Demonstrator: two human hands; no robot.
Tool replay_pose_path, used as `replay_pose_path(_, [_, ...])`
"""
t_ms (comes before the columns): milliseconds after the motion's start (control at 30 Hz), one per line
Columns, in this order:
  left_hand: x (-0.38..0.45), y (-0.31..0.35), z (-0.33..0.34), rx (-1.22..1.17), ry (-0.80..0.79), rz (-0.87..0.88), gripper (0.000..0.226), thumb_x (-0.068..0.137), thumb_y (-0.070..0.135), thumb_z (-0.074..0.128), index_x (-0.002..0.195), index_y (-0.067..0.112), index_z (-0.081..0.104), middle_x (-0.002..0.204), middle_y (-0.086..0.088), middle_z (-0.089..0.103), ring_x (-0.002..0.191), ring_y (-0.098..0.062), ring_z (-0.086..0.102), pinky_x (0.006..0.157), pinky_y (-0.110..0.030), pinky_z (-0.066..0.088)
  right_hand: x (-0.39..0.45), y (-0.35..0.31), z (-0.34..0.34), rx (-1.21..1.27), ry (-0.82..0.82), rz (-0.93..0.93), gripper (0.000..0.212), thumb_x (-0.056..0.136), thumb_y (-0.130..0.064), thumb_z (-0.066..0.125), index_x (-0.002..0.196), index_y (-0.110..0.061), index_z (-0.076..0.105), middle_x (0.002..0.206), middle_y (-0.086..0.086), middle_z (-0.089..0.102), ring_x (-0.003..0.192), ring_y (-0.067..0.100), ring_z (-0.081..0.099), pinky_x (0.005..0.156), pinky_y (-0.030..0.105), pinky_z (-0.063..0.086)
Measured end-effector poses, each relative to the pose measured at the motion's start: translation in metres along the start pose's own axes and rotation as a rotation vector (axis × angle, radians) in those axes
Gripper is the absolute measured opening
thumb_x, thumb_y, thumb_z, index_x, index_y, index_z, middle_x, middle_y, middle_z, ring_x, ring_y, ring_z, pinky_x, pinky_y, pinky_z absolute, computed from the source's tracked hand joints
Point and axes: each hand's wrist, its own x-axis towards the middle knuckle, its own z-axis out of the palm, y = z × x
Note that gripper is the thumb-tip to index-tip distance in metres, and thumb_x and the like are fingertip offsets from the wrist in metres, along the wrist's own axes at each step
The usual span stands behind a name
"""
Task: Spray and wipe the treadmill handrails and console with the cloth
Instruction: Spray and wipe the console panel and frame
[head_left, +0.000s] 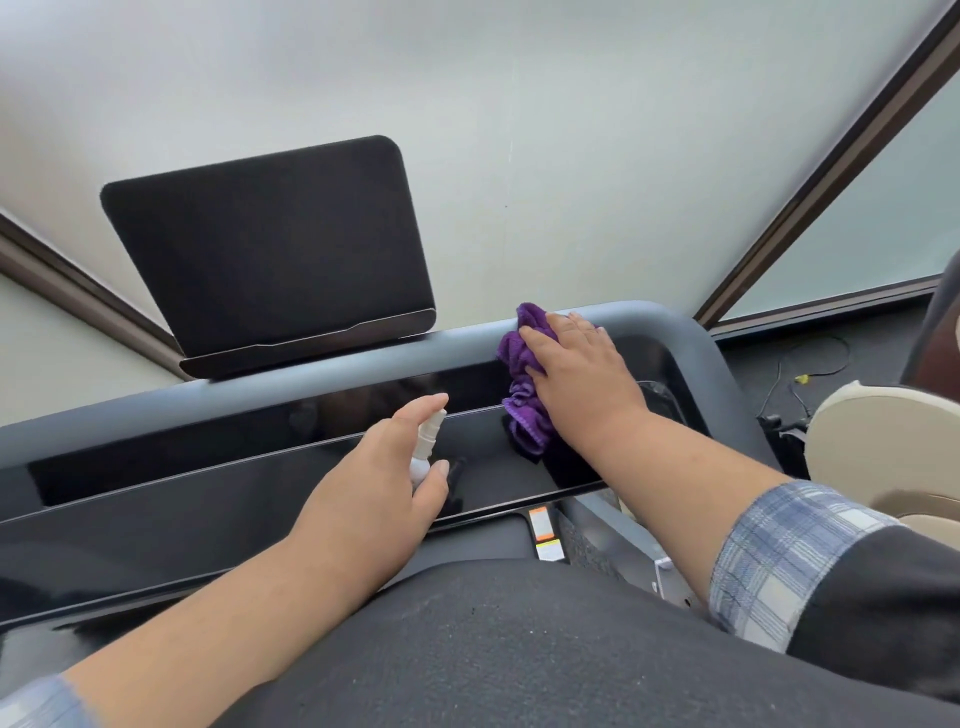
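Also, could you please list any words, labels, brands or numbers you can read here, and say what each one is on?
None can be read.
Orange sticker on the treadmill frame below the console: print too small and blurred.
Yellow-and-white sticker beside it: likewise unreadable.
Spray bottle, purple cloth, tablet stand: no visible text.

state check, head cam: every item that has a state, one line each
left hand: grips the spray bottle, forefinger on its top
spray bottle: held tilted over the console, nozzle pointing away from the person
right hand: flat, fingers straight, pressing the cloth down
purple cloth: bunched, lying on the console's right part up to the grey rail
console: glossy black, dark
screen: propped up, off
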Motion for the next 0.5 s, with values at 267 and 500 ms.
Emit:
replay_pose_path(267, [-0.009, -0.007, 0.000, 0.024, -0.006, -0.048, 0.062, 0.095, 0.040, 0.055, 0.136, 0.064, 0.017, 0.110, 0.019, 0.052, 0.086, 0.003, 0.055, 0.069, -0.017, 0.038, 0.001, -0.010, 0.003, 0.059, 0.014, 0.047, 0.050, 0.103, -0.036, 0.044, 0.152, -0.025, 0.038, 0.160, 0.008, 0.028, 0.149, 0.032, 0.015, 0.123, 0.047, 0.007])
replay_pose_path(500, [-0.036, -0.046, -0.028, -0.037, 0.033, -0.113, 0.060, 0.093, 0.042, 0.054, 0.136, 0.066, 0.020, 0.118, 0.019, 0.054, 0.093, -0.002, 0.056, 0.078, -0.022, 0.042, 0.014, -0.093, 0.022, -0.020, -0.037, -0.146, 0.051, 0.103, -0.037, 0.043, 0.151, -0.020, 0.039, 0.157, 0.014, 0.032, 0.146, 0.036, 0.021, 0.121, 0.050, 0.013])
